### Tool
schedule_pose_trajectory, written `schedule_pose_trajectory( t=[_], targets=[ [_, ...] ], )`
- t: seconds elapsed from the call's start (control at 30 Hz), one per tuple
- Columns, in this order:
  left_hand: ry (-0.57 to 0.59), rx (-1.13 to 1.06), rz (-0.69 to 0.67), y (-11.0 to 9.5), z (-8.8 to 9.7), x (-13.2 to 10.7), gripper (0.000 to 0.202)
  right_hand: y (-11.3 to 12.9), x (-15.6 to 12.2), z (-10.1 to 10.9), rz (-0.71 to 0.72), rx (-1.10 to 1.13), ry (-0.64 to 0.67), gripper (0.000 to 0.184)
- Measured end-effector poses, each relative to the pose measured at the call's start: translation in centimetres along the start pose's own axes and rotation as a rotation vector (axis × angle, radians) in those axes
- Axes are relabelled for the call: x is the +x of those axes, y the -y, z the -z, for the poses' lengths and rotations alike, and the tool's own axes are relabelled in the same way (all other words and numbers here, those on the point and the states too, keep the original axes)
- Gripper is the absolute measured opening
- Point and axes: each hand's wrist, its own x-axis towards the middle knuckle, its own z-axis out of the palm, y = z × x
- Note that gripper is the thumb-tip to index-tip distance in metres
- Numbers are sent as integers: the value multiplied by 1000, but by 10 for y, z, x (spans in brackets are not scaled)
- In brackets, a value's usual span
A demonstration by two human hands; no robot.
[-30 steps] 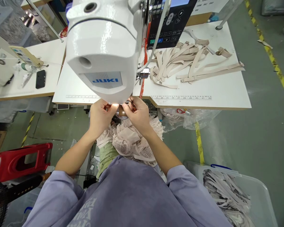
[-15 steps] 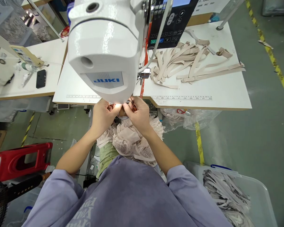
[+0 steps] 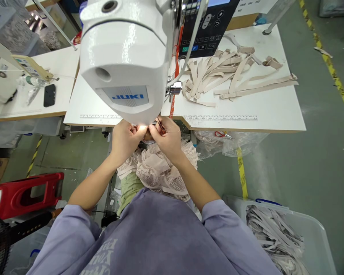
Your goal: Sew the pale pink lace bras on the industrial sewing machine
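Under the head of a white sewing machine (image 3: 124,65), my two hands work close together, thumbs nearly touching. My left hand (image 3: 126,139) is closed in a pinch; what its fingertips press on is hidden by the machine head. My right hand (image 3: 168,139) is closed too, with small dark thread snips (image 3: 161,127) tucked in its fingers and its thumb and fingertip pinched near the lit needle area. A thin thread runs by that hand. Below, pale pink lace bras (image 3: 153,172) lie bunched on my lap.
Beige fabric strips (image 3: 218,72) are heaped on the white table (image 3: 226,124), right of the machine. A control panel (image 3: 205,38) stands behind. Red-handled scissors (image 3: 222,134) rest on a plastic bag below the edge. A bin (image 3: 312,225) of grey strips sits lower right, a red stool (image 3: 46,191) left.
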Motion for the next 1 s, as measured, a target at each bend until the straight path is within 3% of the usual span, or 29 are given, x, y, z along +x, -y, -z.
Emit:
schedule_pose_trajectory(
  t=[0.27,0.43,0.53,0.6,0.67,0.77,0.83,0.9,1.0],
  targets=[
    [-9,-65,41,0,1,-3,50,-1,0,1,98,-130,-33,15],
    [-44,-38,4,7,-2,0,47,-5,1,1,233,-313,-81,16],
    [-89,-6,-72,17,-2,-7,35,-3,1,4,234,-328,-29,15],
    [-158,48,-228,26,-1,-17,19,1,-5,13,165,-278,73,16],
    [-183,129,-482,36,-1,-27,14,5,-17,29,22,-166,222,19],
    [-55,207,-929,44,-6,-35,17,8,-46,66,-289,121,591,17],
    [63,220,-1130,45,-10,-31,23,6,-65,96,-493,366,754,16],
    [110,205,-1199,45,-12,-21,20,0,-75,125,-634,545,690,28],
    [26,107,-1141,46,-10,-7,11,-10,-74,148,-716,613,383,45]
  ],
)
